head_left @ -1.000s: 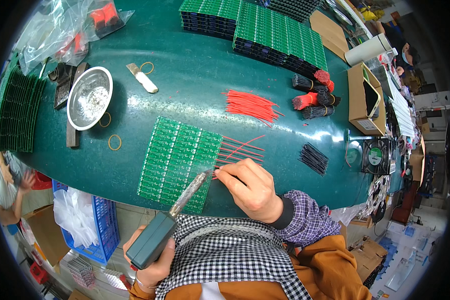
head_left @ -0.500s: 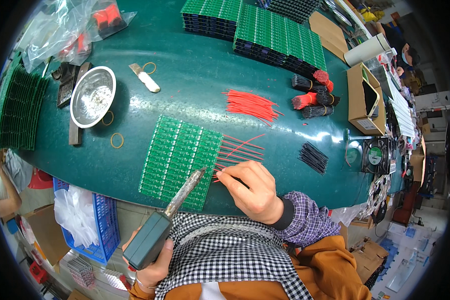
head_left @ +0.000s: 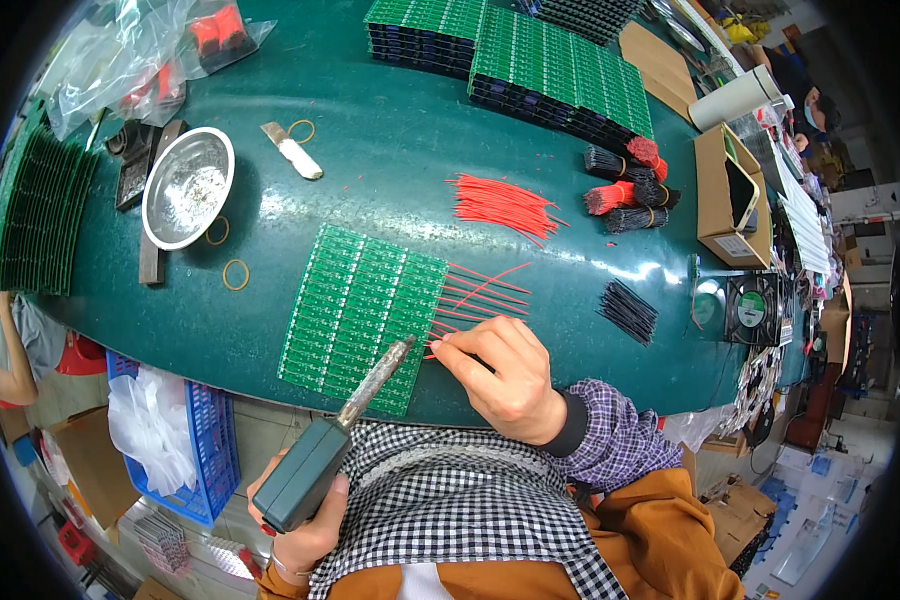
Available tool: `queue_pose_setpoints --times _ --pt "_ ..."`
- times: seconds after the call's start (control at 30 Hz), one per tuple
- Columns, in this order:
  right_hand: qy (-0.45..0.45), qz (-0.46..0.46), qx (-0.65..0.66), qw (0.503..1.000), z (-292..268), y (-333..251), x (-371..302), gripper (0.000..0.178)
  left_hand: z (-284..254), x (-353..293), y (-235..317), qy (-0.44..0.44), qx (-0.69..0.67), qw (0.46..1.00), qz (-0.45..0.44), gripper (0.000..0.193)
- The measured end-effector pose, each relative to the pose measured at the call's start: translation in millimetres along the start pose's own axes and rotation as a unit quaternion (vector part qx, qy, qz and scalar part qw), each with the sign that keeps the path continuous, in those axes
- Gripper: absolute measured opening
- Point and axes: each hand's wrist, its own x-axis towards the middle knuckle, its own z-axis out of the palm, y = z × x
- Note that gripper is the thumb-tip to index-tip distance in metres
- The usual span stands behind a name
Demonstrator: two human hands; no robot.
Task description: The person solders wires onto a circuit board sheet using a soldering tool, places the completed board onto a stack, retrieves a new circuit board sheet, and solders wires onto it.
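My left hand (head_left: 315, 530) is wrapped round the dark green handle of a soldering iron (head_left: 315, 470). The iron's tip rests at the right edge of a green circuit board panel (head_left: 355, 310) lying flat on the table. Just right of that tip, my right hand (head_left: 505, 370) pinches a red wire against the panel's edge; the fingers partly hide it. Several red wires (head_left: 485, 285) stick out to the right from the same edge, one lying across the others. Beyond them is a pile of loose red wires (head_left: 500, 205), and farther right a small pile of black wires (head_left: 628, 310).
Stacked circuit panels (head_left: 560, 85) stand at the back, more (head_left: 40, 210) at far left. A white bowl (head_left: 188, 188), a knife with a wrapped handle (head_left: 292, 152) and rubber bands lie left. Bundled wires (head_left: 630, 190), a cardboard box (head_left: 732, 200) and a fan (head_left: 753, 308) are right.
Both hands stay almost where they were, with the iron tip and the pinched wire still at the panel's edge. The panel appears slightly higher in the picture.
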Motion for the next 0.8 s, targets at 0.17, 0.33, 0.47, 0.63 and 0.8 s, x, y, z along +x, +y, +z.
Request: queue_pose_setpoints --times 0.17,0.33,0.47,0.63,0.8 --pt "-0.018 0.02 0.004 1.0 -1 -2 0 0.029 1 3 8 -0.001 -0.021 1.0 -0.014 0.029" --pt "-0.017 0.015 0.012 1.0 -1 -1 0 0.029 1 4 9 -0.008 -0.016 1.0 -0.017 0.029" --pt "-0.018 0.014 0.014 1.0 0 -1 -1 0.028 1 2 6 -0.013 -0.017 1.0 -0.018 0.029" --pt "-0.012 0.015 0.017 1.0 1 -1 -1 0.028 1 6 11 -0.022 -0.026 0.999 -0.02 0.027" --pt "-0.012 0.002 0.014 1.0 2 0 -1 0.027 0 6 12 -0.03 -0.017 0.999 -0.026 0.025"
